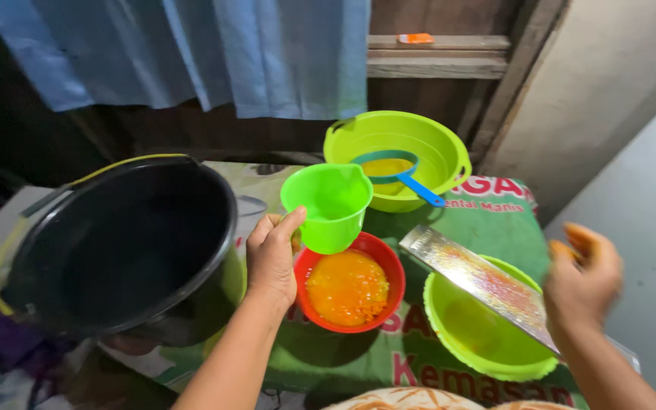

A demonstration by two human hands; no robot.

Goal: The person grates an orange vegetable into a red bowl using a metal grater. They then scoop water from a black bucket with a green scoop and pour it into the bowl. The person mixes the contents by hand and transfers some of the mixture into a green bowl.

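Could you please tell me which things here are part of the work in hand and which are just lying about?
In use:
- left hand holding green plastic jug
- red bowl of orange pulp
- metal grater across a lime bowl

Lying about:
- black bucket
- blue curtain

Bright green plastic cup (329,205) w/ spout, held upright, tipped slightly, above red bowl (326,314). Bowl approx. full of orange pulp, resting on green printed sack.
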